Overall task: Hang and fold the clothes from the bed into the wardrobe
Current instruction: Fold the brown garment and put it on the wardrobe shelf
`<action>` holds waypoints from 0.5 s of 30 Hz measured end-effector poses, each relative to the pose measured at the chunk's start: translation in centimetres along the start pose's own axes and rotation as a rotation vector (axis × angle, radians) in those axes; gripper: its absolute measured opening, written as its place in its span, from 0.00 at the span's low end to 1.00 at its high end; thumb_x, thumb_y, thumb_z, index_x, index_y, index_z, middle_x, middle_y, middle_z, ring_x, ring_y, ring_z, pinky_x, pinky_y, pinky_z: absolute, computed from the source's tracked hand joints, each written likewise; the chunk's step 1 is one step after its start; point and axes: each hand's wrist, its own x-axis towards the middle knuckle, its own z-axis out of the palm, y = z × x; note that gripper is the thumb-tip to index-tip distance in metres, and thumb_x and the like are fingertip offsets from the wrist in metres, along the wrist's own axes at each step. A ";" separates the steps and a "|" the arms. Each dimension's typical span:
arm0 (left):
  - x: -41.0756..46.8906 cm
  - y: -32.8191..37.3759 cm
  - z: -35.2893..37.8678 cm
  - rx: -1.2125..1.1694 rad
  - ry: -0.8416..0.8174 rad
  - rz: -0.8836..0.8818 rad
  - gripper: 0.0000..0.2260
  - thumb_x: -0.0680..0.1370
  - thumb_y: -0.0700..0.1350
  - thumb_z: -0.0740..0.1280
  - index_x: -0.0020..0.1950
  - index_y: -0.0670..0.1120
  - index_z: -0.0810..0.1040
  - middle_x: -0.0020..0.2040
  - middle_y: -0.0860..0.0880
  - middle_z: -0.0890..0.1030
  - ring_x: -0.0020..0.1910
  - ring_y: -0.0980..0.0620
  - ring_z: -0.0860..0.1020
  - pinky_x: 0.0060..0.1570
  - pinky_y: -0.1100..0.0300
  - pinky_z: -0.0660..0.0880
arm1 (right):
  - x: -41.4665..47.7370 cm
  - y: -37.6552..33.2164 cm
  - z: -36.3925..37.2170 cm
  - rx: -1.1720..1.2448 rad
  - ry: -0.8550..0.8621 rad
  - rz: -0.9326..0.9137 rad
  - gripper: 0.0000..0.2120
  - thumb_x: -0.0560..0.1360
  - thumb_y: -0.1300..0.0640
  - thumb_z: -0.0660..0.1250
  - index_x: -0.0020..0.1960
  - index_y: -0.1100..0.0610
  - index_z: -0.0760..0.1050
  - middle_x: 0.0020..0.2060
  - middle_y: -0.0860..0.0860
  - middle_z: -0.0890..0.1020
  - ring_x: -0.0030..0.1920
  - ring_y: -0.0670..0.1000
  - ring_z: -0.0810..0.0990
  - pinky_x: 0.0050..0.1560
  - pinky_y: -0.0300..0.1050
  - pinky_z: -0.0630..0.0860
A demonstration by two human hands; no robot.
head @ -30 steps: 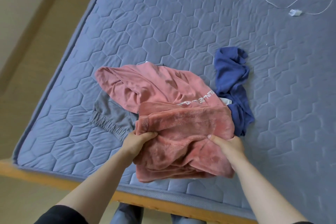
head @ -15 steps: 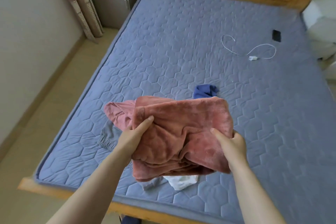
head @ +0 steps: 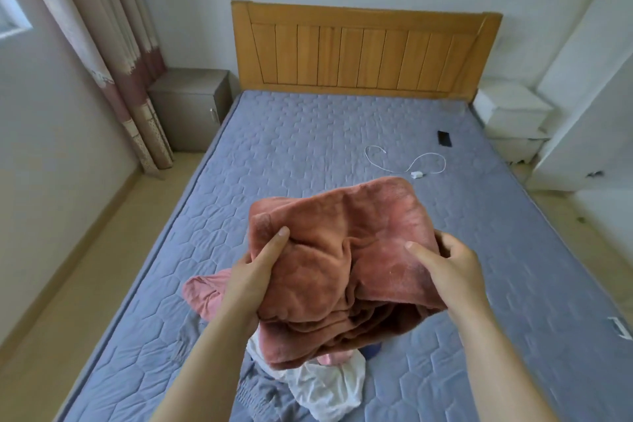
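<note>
A folded rust-pink fleece garment is held up above the bed. My left hand grips its left side, thumb on top. My right hand grips its right side, thumb pressed on the top fold. Under the bundle, a lighter pink garment, a white garment and a grey garment lie on the blue-grey quilted mattress. A bit of dark blue cloth peeks out below the fleece.
A white charging cable and a black phone lie further up the bed. A wooden headboard, a grey nightstand, curtains at left and white furniture at right surround the bed.
Both hands lifted the folded fleece off the pile and up from the mattress. My view has tilted up from the bed surface to the headboard and room.
</note>
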 end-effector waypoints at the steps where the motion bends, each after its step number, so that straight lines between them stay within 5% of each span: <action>1: -0.4 0.6 -0.3 0.002 -0.025 0.014 0.28 0.53 0.69 0.74 0.42 0.52 0.75 0.38 0.56 0.81 0.29 0.62 0.81 0.22 0.70 0.73 | -0.7 -0.5 -0.1 0.018 0.017 -0.011 0.11 0.69 0.54 0.75 0.51 0.48 0.81 0.43 0.44 0.85 0.45 0.45 0.83 0.44 0.44 0.76; 10: -3.4 2.0 -2.1 0.015 -0.214 0.021 0.34 0.55 0.68 0.76 0.52 0.48 0.79 0.49 0.48 0.84 0.46 0.50 0.84 0.41 0.59 0.80 | -8.2 -3.2 -1.1 0.063 0.181 -0.105 0.10 0.70 0.57 0.74 0.47 0.44 0.81 0.42 0.40 0.85 0.42 0.40 0.83 0.39 0.36 0.75; 12: -4.5 2.0 -1.2 0.032 -0.246 0.031 0.31 0.55 0.67 0.77 0.49 0.49 0.79 0.48 0.49 0.84 0.44 0.52 0.84 0.38 0.60 0.80 | -9.7 -3.2 -2.3 0.067 0.213 -0.094 0.09 0.71 0.58 0.74 0.46 0.44 0.81 0.41 0.42 0.85 0.41 0.42 0.84 0.39 0.38 0.75; 15: -6.3 1.9 0.9 0.046 -0.308 0.029 0.36 0.53 0.66 0.79 0.55 0.48 0.80 0.51 0.47 0.84 0.48 0.48 0.83 0.51 0.51 0.80 | -11.5 -3.1 -4.7 0.072 0.286 -0.065 0.09 0.70 0.58 0.74 0.49 0.48 0.81 0.42 0.43 0.86 0.44 0.45 0.84 0.45 0.45 0.78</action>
